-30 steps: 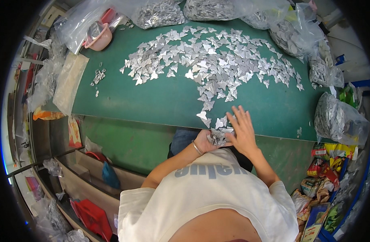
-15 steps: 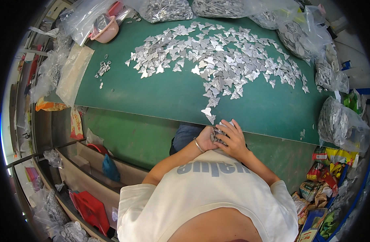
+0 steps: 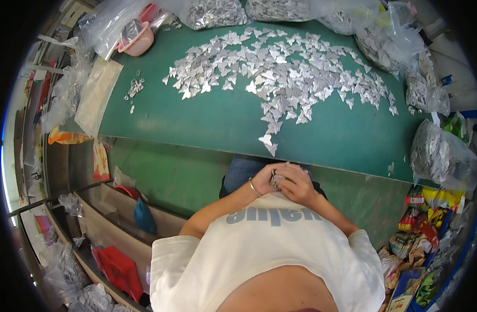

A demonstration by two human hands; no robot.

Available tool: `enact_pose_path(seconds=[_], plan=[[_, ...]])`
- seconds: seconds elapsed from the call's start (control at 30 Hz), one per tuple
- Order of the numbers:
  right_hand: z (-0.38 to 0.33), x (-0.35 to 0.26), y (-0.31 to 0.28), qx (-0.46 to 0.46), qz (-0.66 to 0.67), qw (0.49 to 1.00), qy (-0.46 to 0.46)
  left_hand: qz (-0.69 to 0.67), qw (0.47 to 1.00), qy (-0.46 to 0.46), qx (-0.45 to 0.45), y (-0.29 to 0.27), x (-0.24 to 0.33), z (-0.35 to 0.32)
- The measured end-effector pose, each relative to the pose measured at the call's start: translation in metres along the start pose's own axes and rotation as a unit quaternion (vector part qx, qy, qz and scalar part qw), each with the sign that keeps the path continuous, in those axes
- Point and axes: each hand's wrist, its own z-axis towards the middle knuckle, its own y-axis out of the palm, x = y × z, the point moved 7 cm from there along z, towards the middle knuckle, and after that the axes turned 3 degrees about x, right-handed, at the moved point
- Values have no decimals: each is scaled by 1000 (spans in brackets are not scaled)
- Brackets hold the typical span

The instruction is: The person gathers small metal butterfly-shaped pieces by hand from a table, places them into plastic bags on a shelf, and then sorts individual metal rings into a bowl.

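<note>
Head view: left hand (image 3: 263, 180) and right hand (image 3: 298, 184) cup metal pieces (image 3: 274, 181), grip snug; jagged, flat silvery shapes (image 3: 288, 83) lie beyond.

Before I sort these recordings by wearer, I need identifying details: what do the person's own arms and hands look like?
The left hand and right hand are gloveless. A pale, shiny bangle circles the left wrist; none shows on the right. The forearms are uncovered, below the short, loose off-white sleeves of a T-shirt.
</note>
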Motion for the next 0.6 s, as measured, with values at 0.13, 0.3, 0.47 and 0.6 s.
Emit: enact_pose_path(seconds=[0.13, 0.3, 0.47, 0.6], plan=[[0, -1, -7, 32, 3, 999, 12, 25, 999, 40, -4, 22, 10, -10], [-11, 6, -18, 144, -9, 985, 92, 7, 998, 49, 26, 12, 4, -4], [2, 22, -38, 348, 56, 924, 151, -27, 990, 137, 21, 101, 19, -19], [34, 33, -51, 429, 94, 876, 198, -29, 969, 246, -11, 134, 47, -2]])
